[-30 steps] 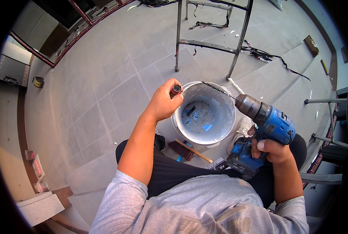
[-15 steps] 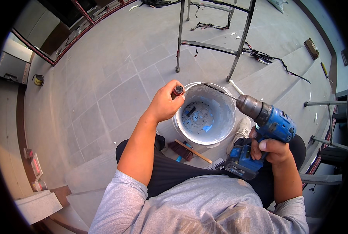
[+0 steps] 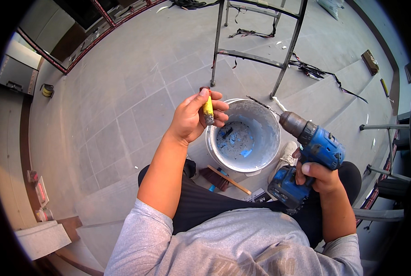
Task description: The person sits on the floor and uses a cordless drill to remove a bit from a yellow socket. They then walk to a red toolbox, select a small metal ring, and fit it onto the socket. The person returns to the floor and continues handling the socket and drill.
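Observation:
My left hand (image 3: pixel 191 115) pinches a short yellow cylinder (image 3: pixel 208 108) with a reddish upper end and a dark, dirty lower end. Its exact kind I cannot make out. Beside that hand stands a whitish bucket (image 3: pixel 266 154), with blue scraps and dark crumbs on its bottom. My right hand (image 3: pixel 322 177) grips the handle of a blue cordless drill (image 3: pixel 324 146), whose battery hangs low near my lap. From the grey chuck a long dark drill bit (image 3: pixel 262 104) reaches left over the bucket's far rim.
A metal stepladder (image 3: pixel 250 56) stands beyond the bucket, with black straps (image 3: pixel 313 71) on the tiled floor to its right. A wooden-handled brush (image 3: pixel 224 178) lies near my feet. Metal-legged furniture (image 3: pixel 385 126) is at the right; a tape measure (image 3: pixel 46 90) lies at the far left.
My left hand has turned the cylinder so its yellow side shows, and its fingers have spread somewhat. The drill has shifted slightly in my right hand.

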`<state>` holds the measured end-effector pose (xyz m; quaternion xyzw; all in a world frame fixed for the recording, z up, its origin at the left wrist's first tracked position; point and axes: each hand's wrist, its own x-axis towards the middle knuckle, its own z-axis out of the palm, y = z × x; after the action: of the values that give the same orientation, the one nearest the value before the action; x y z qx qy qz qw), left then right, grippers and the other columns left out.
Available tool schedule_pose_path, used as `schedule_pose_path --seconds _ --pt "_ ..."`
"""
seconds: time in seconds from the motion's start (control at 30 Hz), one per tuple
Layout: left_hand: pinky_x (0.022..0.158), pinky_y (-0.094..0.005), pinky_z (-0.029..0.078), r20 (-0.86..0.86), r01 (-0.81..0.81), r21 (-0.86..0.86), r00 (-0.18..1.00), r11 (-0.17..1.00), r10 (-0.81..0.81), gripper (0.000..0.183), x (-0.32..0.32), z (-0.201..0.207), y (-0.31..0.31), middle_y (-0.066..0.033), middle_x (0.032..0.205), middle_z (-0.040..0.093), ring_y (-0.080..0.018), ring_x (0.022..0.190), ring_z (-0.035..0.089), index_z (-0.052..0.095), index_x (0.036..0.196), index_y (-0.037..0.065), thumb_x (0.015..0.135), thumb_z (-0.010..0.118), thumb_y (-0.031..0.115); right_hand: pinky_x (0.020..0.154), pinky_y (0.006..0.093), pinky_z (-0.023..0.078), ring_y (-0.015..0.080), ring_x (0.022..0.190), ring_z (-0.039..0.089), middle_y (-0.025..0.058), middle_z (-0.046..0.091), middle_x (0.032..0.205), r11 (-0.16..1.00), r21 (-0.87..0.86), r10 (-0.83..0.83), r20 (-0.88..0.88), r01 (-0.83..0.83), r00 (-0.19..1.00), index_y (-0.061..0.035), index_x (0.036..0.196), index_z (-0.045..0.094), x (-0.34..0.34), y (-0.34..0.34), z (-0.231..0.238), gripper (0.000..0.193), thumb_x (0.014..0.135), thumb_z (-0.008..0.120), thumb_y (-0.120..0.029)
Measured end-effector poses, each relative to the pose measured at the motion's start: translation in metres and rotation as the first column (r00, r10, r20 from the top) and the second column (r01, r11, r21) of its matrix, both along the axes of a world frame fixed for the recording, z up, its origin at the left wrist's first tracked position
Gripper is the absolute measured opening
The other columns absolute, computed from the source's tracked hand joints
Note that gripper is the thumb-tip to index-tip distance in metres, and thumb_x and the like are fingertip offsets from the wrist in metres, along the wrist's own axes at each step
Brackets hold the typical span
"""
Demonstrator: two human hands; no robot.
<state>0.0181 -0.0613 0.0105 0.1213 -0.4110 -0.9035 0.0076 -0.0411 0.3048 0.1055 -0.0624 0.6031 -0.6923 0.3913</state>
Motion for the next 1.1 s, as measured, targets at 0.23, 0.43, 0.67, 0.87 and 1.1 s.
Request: schedule_pose_path --seconds 0.23,0.43,0.67,0.87,1.1 --pt "0.063 -0.0337 0.050 0.043 -0.261 -0.329 0.956 0.907 0.291 0.018 0.016 0.006 -0.014 -0.0059 0.080 0.063 -0.0180 0.066 0.061 0.061 0.106 0.004 0.098 0.065 0.021 0.064 0.0329 0.052 0.0182 0.061 0.062 0.0086 0.066 0.093 0.970 0.195 -0.131 -0.071 0.142 0.989 0.0015 0.115 0.063 0.002 -0.014 -0.012 0.039 0.079 0.076 -0.008" --pt "0.062 -0.0289 0.042 -0.165 -0.573 -0.629 0.759 0.526 0.629 0.024 0.136 0.055 -0.085 0.0000 0.066 0.053 -0.0118 0.063 0.051 0.054 0.078 0.010 0.091 0.073 0.016 0.058 0.0304 0.049 0.0187 0.057 0.060 0.0081 0.062 0.076 0.934 0.296 -0.164 -0.149 0.202 0.975 0.0027 0.114 0.062 0.004 -0.014 -0.022 0.036 0.083 0.073 -0.013" --pt "0.060 -0.0391 0.045 0.367 0.159 -0.930 0.376 0.330 0.851 0.042 0.416 -0.116 -0.070 -0.0105 0.064 0.058 -0.0239 0.060 0.051 0.057 0.076 -0.001 0.085 0.080 0.033 0.054 0.0302 0.048 0.0130 0.058 0.057 0.0020 0.057 0.074 0.942 0.320 -0.060 -0.148 0.105 0.987 -0.0017 0.123 0.061 0.008 -0.003 -0.049 0.037 0.093 0.069 -0.022" --pt "0.077 -0.0427 0.053 0.765 0.294 -0.627 0.062 0.721 0.641 0.035 0.578 -0.291 0.111 -0.0175 0.086 0.071 -0.0317 0.083 0.068 0.071 0.090 0.003 0.082 0.079 0.036 0.055 0.0303 0.047 0.0128 0.058 0.056 0.0015 0.056 0.072 0.910 0.411 -0.019 -0.093 0.056 0.995 -0.0022 0.121 0.062 0.019 -0.010 -0.064 0.034 0.094 0.068 -0.022" --pt "0.096 -0.0436 0.053 0.886 0.249 -0.419 -0.096 0.873 0.453 0.053 0.561 -0.311 0.191 -0.0203 0.115 0.073 -0.0366 0.111 0.069 0.068 0.113 0.003 0.077 0.082 0.040 0.055 0.0308 0.049 0.0147 0.060 0.057 0.0039 0.057 0.073 0.895 0.440 -0.034 -0.087 0.070 0.996 -0.0025 0.116 0.063 0.024 -0.023 -0.068 0.034 0.091 0.072 -0.023"
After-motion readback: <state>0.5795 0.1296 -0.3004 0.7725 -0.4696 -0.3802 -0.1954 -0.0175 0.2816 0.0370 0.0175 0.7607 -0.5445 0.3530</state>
